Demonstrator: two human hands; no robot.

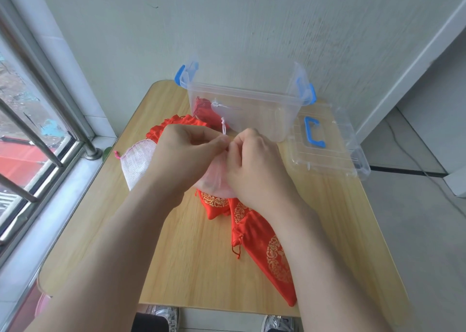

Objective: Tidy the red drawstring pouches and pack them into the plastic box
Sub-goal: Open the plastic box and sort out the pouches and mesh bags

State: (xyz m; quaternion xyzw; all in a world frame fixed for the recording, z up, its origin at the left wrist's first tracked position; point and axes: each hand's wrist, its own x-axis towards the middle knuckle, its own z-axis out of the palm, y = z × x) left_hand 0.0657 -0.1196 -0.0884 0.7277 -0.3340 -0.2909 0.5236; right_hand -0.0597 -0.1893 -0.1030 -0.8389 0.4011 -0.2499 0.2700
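My left hand (186, 147) and my right hand (254, 162) meet above the table's middle, both pinching the drawstring top of a sheer pink pouch (216, 180) held between them. Red satin pouches with gold print lie under and in front of my hands: one (214, 205) just below them, a longer one (272, 256) toward the near edge, and more (174, 124) behind my left hand. The clear plastic box (252, 104) with blue latches stands at the table's back. It holds a red pouch (204, 109) and a pale sheer pouch (227, 112).
The box's clear lid (325, 150) with a blue handle lies to the right of the box, overhanging the wooden table (176, 256). A white mesh pouch (136, 162) with a pink cord lies left of my hands. A barred window (30, 129) runs along the left.
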